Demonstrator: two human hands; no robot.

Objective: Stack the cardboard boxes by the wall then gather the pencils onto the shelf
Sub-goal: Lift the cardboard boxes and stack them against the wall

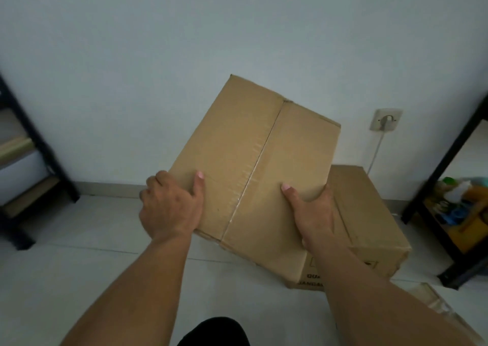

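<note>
Cardboard fills the middle of the view: a taped carton (250, 160) is held off the floor (92, 240), tilted and turned askew to the wall (158, 55). The left hand (171, 205) grips the carton's near left corner, thumb flat on the top face and fingers curled round the side. The right hand (313, 213) clasps the near right edge, thumb on top; its other fingers are hidden behind the carton's side, so both hands are grasping it.

Below and to the right, a second cardboard box (369, 213) with black print on its near side sits on the floor close to its far edge, near the wall. The held carton overlaps this box's left part but does not look set down on it.

I judge the stacking to be in hand and not finished: the base box appears to be placed, and the carried carton has yet to be squared up and lowered onto it. A pale strip of what may be more cardboard (433, 303) lies towards the floor's near right corner; whether it is another box I cannot tell.

No pencils are visible, so that part seems untouched. A black shelf unit (39, 147) stands at the floor's left edge and another shelf unit (449, 160), holding colourful clutter, at the right edge. A wall socket (385, 119) with a cable (376, 150) is above the base box.
</note>
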